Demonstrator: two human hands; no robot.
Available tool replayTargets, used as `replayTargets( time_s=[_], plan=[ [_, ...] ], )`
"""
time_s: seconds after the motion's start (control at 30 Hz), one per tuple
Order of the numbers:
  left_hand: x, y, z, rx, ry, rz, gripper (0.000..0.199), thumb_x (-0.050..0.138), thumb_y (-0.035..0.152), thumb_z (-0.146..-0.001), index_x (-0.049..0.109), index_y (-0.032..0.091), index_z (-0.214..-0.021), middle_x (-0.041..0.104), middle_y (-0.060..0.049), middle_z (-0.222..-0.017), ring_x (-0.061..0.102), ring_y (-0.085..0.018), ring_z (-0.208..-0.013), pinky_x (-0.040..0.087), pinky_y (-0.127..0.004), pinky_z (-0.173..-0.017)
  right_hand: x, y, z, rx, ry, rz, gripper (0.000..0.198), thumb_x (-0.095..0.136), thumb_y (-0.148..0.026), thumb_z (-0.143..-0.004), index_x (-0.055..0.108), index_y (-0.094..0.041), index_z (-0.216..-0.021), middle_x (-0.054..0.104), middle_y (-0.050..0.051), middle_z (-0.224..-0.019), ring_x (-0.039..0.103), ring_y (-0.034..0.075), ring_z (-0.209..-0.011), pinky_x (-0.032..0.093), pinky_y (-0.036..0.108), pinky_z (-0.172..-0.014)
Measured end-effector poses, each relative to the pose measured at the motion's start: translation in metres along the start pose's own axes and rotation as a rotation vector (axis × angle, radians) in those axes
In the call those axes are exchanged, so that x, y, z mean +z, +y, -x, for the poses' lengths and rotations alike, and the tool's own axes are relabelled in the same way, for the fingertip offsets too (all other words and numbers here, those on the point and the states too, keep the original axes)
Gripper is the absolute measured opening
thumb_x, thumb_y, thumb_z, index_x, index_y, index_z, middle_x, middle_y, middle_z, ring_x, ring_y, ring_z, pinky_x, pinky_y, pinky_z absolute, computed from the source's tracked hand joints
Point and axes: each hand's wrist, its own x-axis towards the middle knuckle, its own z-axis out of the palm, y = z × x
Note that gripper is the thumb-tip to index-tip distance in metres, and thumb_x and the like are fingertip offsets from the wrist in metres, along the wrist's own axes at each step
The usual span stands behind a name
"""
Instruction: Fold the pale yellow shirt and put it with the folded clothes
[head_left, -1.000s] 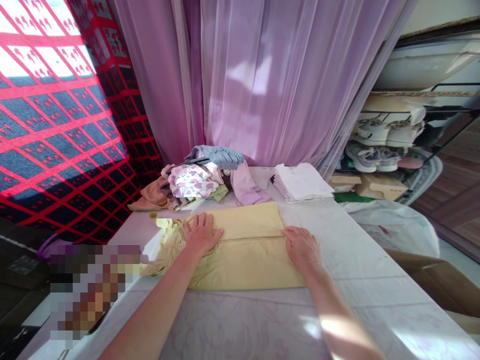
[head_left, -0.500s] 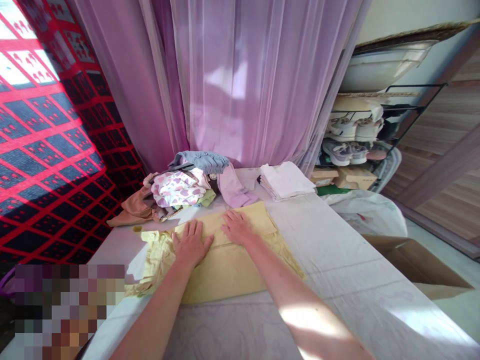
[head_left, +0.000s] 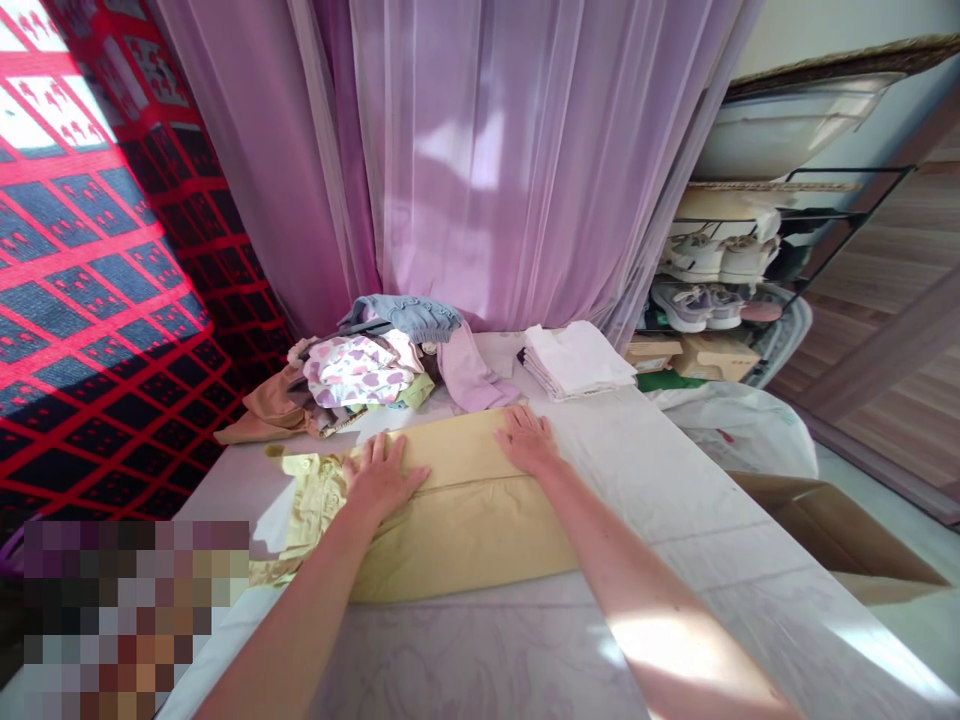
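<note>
Right hand (head_left: pixel 527 440) rightward on garment (head_left: pixel 465 505)

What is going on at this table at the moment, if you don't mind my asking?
A person is flattening a yellow garment on the table. The left hand presses flat near its buttoned end, and the right hand lies flat on the far right corner of the folded panel. Behind it sit a heap of unfolded clothes and a stack of folded white cloth.

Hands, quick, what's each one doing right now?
Left hand: open, flat on the yellow garment, holding nothing.
Right hand: open, flat on the garment's far edge, holding nothing.
</note>
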Motion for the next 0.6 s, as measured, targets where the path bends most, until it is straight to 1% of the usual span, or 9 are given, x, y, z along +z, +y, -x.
replayTargets(
  time_s=[0.07, 0.17, 0.27, 0.33, 0.4, 0.47, 0.53, 0.6],
  plan=[
    [-0.001, -0.009, -0.005, -0.029, -0.018, 0.024, 0.084, 0.025, 0.072, -0.087, 0.021, 0.022, -0.154, 0.008, -0.011, -0.163, 0.009, -0.036, -0.149, 0.016, -0.061, -0.114, 0.001, 0.000, -0.001, 0.004, 0.001, 0.012, 0.061, 0.021, -0.046, -0.099, 0.025, -0.018, -0.153, 0.018, 0.010, -0.161, 0.012, 0.023, -0.147, 0.014, 0.051, -0.116],
    [0.000, -0.024, -0.009, -0.079, 0.011, 0.057, 0.082, 0.023, 0.067, -0.089, 0.018, 0.018, -0.155, 0.010, -0.010, -0.163, 0.010, -0.032, -0.149, 0.017, -0.053, -0.117, 0.005, 0.000, -0.001, 0.000, 0.018, 0.025, 0.061, 0.021, -0.046, -0.098, 0.027, -0.017, -0.152, 0.019, 0.010, -0.161, 0.014, 0.023, -0.147, 0.015, 0.052, -0.116],
    [0.000, -0.031, -0.009, -0.086, 0.037, 0.068, 0.082, 0.026, 0.066, -0.089, 0.018, 0.017, -0.155, 0.012, -0.010, -0.162, 0.011, -0.031, -0.149, 0.017, -0.051, -0.118, 0.009, 0.001, -0.001, -0.017, 0.049, 0.045, 0.060, 0.021, -0.045, -0.098, 0.029, -0.017, -0.151, 0.022, 0.011, -0.160, 0.016, 0.022, -0.146, 0.017, 0.052, -0.115],
    [-0.001, -0.026, -0.009, -0.096, 0.020, 0.064, 0.082, 0.028, 0.064, -0.089, 0.020, 0.015, -0.154, 0.012, -0.012, -0.162, 0.010, -0.031, -0.149, 0.016, -0.052, -0.118, 0.012, 0.002, -0.002, -0.017, 0.059, 0.055, 0.061, 0.020, -0.045, -0.098, 0.029, -0.016, -0.151, 0.023, 0.012, -0.159, 0.016, 0.023, -0.146, 0.018, 0.053, -0.114],
    [-0.002, -0.013, -0.008, -0.095, 0.012, 0.057, 0.079, 0.027, 0.060, -0.091, 0.022, 0.012, -0.153, 0.011, -0.013, -0.162, 0.008, -0.032, -0.149, 0.013, -0.053, -0.118, 0.013, 0.002, -0.003, -0.010, 0.061, 0.065, 0.061, 0.020, -0.046, -0.098, 0.029, -0.016, -0.151, 0.023, 0.013, -0.159, 0.016, 0.024, -0.146, 0.018, 0.053, -0.114],
    [-0.001, 0.003, -0.007, -0.031, 0.041, 0.063, 0.074, 0.023, 0.056, -0.093, 0.024, 0.011, -0.152, 0.012, -0.012, -0.162, 0.006, -0.031, -0.149, 0.010, -0.052, -0.119, 0.013, 0.001, -0.002, -0.008, 0.063, 0.077, 0.061, 0.021, -0.046, -0.098, 0.029, -0.015, -0.151, 0.023, 0.013, -0.159, 0.016, 0.024, -0.146, 0.018, 0.053, -0.114],
    [0.003, 0.016, -0.005, 0.067, 0.060, 0.091, 0.072, 0.019, 0.054, -0.095, 0.026, 0.011, -0.152, 0.015, -0.011, -0.162, 0.009, -0.028, -0.149, 0.011, -0.048, -0.121, 0.011, 0.000, -0.001, -0.006, 0.055, 0.085, 0.061, 0.021, -0.045, -0.099, 0.029, -0.015, -0.151, 0.023, 0.012, -0.159, 0.017, 0.024, -0.146, 0.019, 0.052, -0.114],
    [0.007, 0.022, -0.004, 0.109, 0.063, 0.109, 0.071, 0.018, 0.053, -0.095, 0.026, 0.011, -0.152, 0.017, -0.010, -0.162, 0.012, -0.026, -0.149, 0.012, -0.045, -0.121, 0.009, -0.001, 0.000, -0.002, 0.049, 0.086, 0.061, 0.021, -0.045, -0.099, 0.029, -0.015, -0.151, 0.023, 0.012, -0.160, 0.016, 0.023, -0.146, 0.019, 0.052, -0.114]
  ],
)
